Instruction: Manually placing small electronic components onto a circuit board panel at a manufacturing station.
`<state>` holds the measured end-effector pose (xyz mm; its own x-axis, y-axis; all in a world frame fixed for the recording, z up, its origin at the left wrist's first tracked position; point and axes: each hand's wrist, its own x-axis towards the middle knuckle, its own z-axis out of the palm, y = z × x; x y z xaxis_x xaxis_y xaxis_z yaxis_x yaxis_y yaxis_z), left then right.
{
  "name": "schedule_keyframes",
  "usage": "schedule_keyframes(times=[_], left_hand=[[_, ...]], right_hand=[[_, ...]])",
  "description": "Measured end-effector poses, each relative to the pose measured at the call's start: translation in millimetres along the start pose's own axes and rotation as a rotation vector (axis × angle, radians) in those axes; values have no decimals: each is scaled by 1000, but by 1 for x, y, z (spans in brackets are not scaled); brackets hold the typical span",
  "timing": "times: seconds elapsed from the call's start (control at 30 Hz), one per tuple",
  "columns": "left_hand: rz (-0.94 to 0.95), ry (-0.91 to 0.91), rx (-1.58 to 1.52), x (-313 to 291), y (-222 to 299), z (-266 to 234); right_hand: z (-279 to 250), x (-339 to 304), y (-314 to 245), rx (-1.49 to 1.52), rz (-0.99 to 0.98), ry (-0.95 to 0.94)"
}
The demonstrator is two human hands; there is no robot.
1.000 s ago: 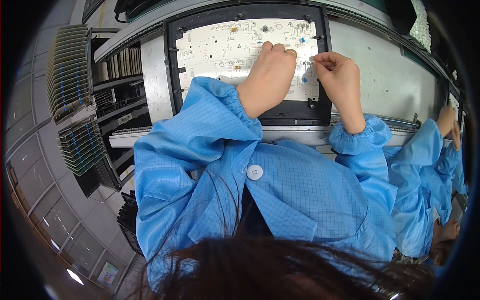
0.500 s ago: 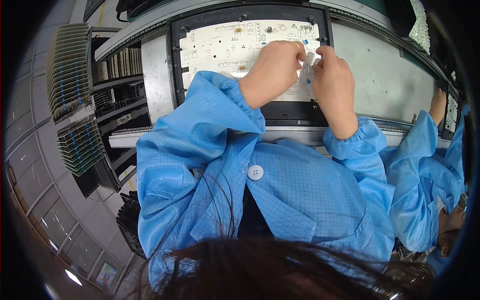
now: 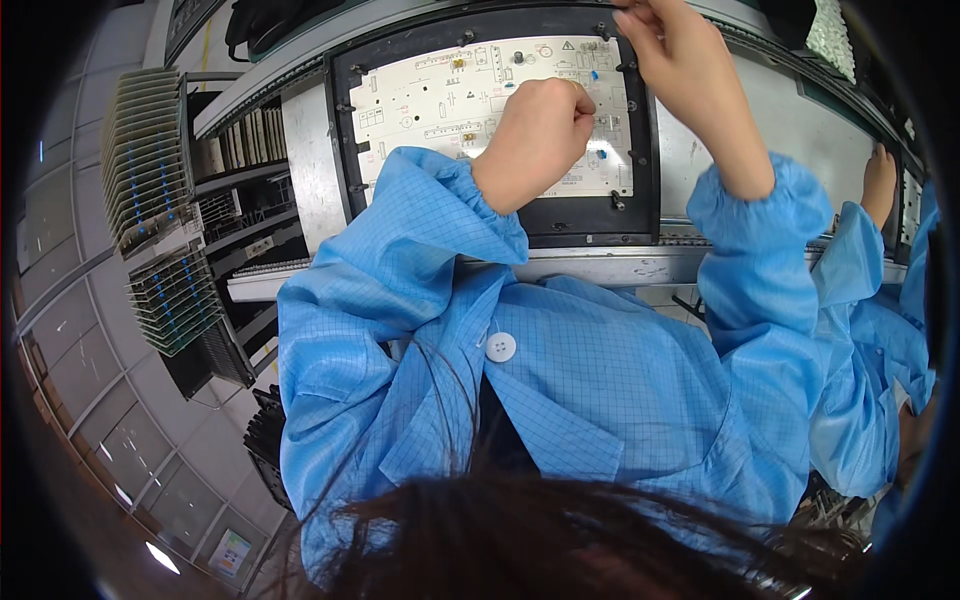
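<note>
A white circuit board (image 3: 400, 147) lies in a black carrier frame (image 3: 590, 216) with several dark posts around its rim. My left hand (image 3: 540, 130) is over the board's right half, its fingers curled closed; whatever they hold is hidden behind the knuckles. Beyond the frame's far right corner, my right hand (image 3: 685, 55) reaches up, thumb and forefinger apart, nothing visible between them; the top edge of the picture cuts off some fingers. A small blue component (image 3: 602, 155) sits on the board near my left hand, with yellow parts (image 3: 459, 63) farther left.
Metal conveyor rails (image 3: 680, 262) run along the carrier's near and far sides. At left stands a rack of stacked boards (image 3: 150, 165). To the right, a co-worker's hand (image 3: 879, 187) in a blue sleeve rests by another carrier. Black cables (image 3: 245, 30) lie at the far left.
My right hand has left the board, moving up and right past the frame's corner. My left hand stays curled over the board. The view and carrier have shifted slightly.
</note>
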<state>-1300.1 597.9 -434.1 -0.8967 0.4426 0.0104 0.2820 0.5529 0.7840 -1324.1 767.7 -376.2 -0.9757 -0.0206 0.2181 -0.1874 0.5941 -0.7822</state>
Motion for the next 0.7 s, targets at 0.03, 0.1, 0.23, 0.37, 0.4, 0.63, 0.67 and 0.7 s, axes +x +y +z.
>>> schedule_keyframes(times=[0.03,0.1,0.23,0.37,0.4,0.63,0.67,0.7], left_hand=[[-10,-3,0,-1,-1,1],[-11,-14,2,-1,0,3],[-25,-45,5,1,1,4],[-21,-35,-11,1,4,3],[-20,-38,-10,2,4,3],[44,-59,109,3,4,8],[93,-56,179,2,2,11],[93,-53,177,2,3,14]], right_hand=[[1,7,-7,3,-1,2],[0,15,-12,16,-2,6],[0,16,-9,45,1,9],[-1,4,4,46,-26,51],[-2,2,7,54,-16,62],[-14,-7,7,84,101,56],[-15,-8,9,59,88,65],[-15,-9,10,35,74,72]])
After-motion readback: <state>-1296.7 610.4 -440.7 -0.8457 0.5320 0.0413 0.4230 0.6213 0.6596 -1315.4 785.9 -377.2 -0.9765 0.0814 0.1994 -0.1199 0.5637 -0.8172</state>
